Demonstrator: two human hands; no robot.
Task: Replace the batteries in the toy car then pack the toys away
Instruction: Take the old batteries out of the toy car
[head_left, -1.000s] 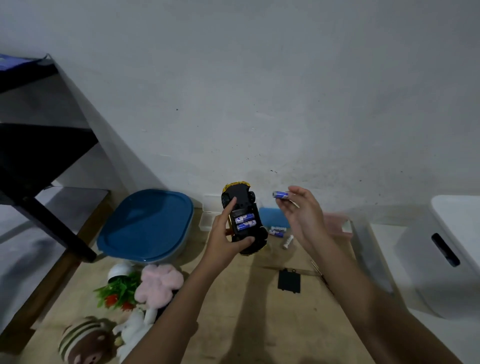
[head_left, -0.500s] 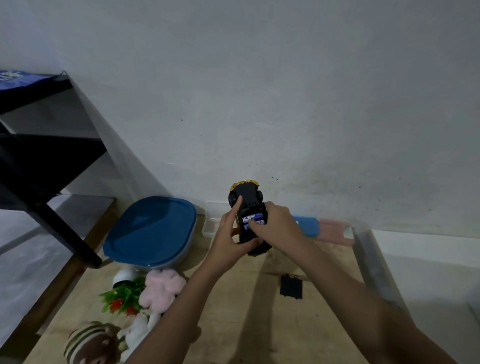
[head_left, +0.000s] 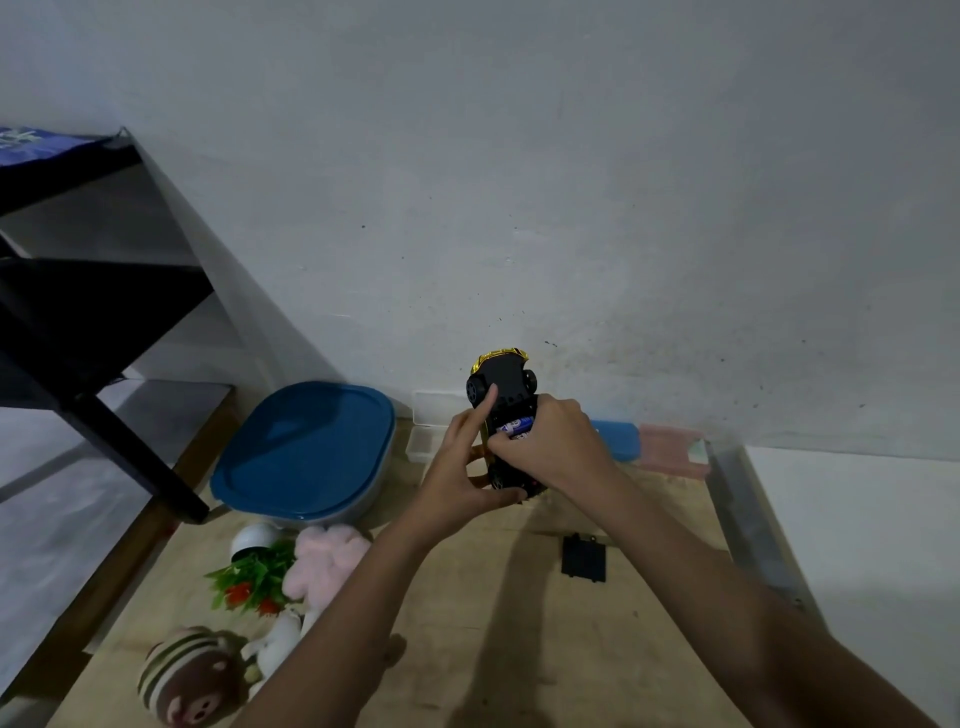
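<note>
Toys (head_left: 327, 564): plush ones lie on the table (head_left: 467, 649) at 7 o'clock from the car; they can wait for packing.
Cover (head_left: 584, 558): black, flat on the table at 5 o'clock from the car, well apart from both hands. It goes on only once every cell sits flush.
Left hand (head_left: 457, 467): grips the car belly-up, thumb under the near end, forefinger straight beside a wheel. Brace it firmly so the bay stays level.
Right hand (head_left: 550, 441): fingers curled over the bay, seemingly pinching a battery (head_left: 517, 427) down into its slot, though the fingertips are hidden.
Battery: blue, in the bay. Push against the spring end first, then press flat, and check polarity.
Car (head_left: 506, 382): held above the table, one end toward 12 o'clock.
Tub (head_left: 306, 447): at 9 o'clock, blue lid on.
</note>
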